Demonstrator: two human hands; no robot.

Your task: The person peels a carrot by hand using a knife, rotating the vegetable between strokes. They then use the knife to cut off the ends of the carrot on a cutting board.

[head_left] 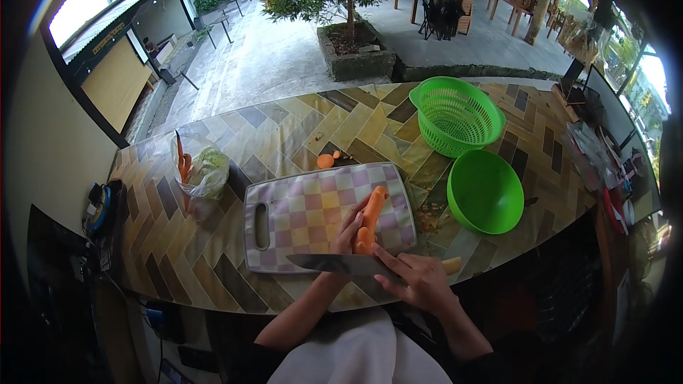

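Observation:
Over the checkered cutting board [295,203], my left hand [346,235] is closed around a peeled carrot [373,217] that points away from me. The carrot's near end has a slice or knob showing at its side. My right hand [420,279] grips a kitchen knife [341,264], its wide blade pointing left across the near edge of the board and its pale handle end showing past the hand. The right fingertips are right at the carrot's near end. Cut carrot pieces [326,161] lie just beyond the board's far edge.
A green colander [457,115] stands at the far right, with a green bowl [485,192] in front of it. Peel scraps [430,219] lie between board and bowl. On the left sits a plastic bag [206,174] of vegetables. The table [199,256] has a wood-pattern cover.

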